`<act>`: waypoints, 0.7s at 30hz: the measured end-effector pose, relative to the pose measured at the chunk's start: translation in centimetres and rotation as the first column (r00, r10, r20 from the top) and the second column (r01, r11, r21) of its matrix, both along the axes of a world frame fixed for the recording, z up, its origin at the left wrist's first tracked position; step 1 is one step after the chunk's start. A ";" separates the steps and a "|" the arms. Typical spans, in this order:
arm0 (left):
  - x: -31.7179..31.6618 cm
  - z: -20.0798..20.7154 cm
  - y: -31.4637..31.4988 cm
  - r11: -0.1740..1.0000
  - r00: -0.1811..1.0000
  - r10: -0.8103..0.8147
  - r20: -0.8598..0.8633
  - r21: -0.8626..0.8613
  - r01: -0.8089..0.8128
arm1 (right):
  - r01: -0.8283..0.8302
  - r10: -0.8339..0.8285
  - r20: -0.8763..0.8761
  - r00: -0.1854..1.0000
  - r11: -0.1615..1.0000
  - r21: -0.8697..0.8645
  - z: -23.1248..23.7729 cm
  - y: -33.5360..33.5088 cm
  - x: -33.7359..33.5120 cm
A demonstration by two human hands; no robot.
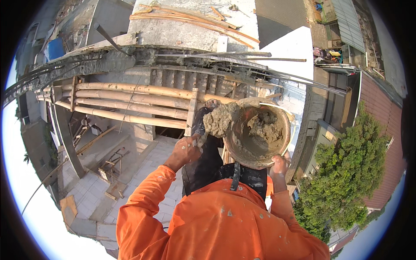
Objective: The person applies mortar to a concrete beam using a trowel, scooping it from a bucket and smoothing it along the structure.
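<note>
My left hand (186, 151) is closed around the handle of a trowel (202, 139). A thick heap of wet grey mortar (220, 119) covers its blade, which is hidden. The load hangs at the left rim of a round bucket (233, 146) smeared with mortar. More mortar (265, 123) lies inside the bucket, piled toward its far side. My right hand (280, 165) grips the bucket's near right rim, fingers bent over the edge.
Bamboo poles (134, 102) run across to the left, tied to uprights, high above a tiled floor (147, 173). Beyond the bucket is a rough concrete edge with protruding steel bars (286, 60). Wood strips (190, 19) lie on the slab. A tree (342, 177) stands below right.
</note>
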State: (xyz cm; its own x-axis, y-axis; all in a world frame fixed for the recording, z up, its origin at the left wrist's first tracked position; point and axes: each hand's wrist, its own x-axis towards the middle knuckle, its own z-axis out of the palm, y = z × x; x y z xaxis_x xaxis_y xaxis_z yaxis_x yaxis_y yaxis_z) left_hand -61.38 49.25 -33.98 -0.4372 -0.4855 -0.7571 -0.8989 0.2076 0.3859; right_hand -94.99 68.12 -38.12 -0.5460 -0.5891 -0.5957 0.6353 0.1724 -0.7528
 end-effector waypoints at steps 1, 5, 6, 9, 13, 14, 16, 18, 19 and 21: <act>1.2 0.4 -1.1 0.997 1.000 0.004 -0.018 -0.076 -0.005 | -0.024 0.024 0.005 1.000 0.999 -0.030 -1.9 1.7 -0.7; 4.5 3.0 -7.2 0.962 0.994 0.094 -0.056 -0.250 -0.105 | 0.095 -0.081 -0.062 0.995 0.955 0.282 0.7 0.0 0.8; 5.6 2.2 -9.1 0.966 0.992 0.124 -0.021 -0.227 -0.125 | 0.100 -0.095 -0.031 0.995 0.923 0.372 0.7 0.1 0.7; 5.6 0.7 -17.9 0.786 0.793 0.579 0.187 0.132 -0.604 | 0.160 -0.107 -0.140 0.984 0.877 0.453 3.3 -2.5 2.6; 8.5 -5.6 -28.8 0.980 0.956 -0.151 0.251 0.167 0.111 | 0.069 -0.008 -0.111 0.994 0.830 0.554 1.6 -0.8 2.9; 10.1 -7.0 -29.9 0.979 0.958 -0.195 0.210 0.093 0.179 | 0.060 0.006 -0.123 0.992 0.849 0.525 1.8 -1.3 3.2; 15.4 -9.3 -30.0 0.955 0.945 -0.283 0.160 -0.044 0.294 | 0.020 0.044 -0.122 0.992 0.879 0.477 2.9 -2.4 4.4; 13.0 -6.1 -28.5 1.000 0.963 0.019 0.269 0.017 -0.024 | 0.076 -0.009 -0.128 0.992 0.842 0.535 0.2 0.4 3.6; 11.7 -3.0 -27.0 0.982 0.926 0.170 0.336 0.025 -0.189 | 0.096 -0.033 -0.122 0.992 0.824 0.558 -0.9 1.4 3.5; 9.1 3.0 -23.1 0.961 0.899 0.267 0.346 -0.025 -0.276 | 0.111 -0.073 -0.107 0.992 0.900 0.420 0.5 -0.4 4.3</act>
State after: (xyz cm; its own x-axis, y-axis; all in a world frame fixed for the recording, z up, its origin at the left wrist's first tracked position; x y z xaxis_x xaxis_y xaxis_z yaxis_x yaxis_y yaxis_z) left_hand -52.25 26.10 -30.99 -0.0023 -0.5284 -0.8490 -0.9966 -0.0689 0.0456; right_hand -90.70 67.77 -37.66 -0.6459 -0.2354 -0.7262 0.6000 0.4318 -0.6735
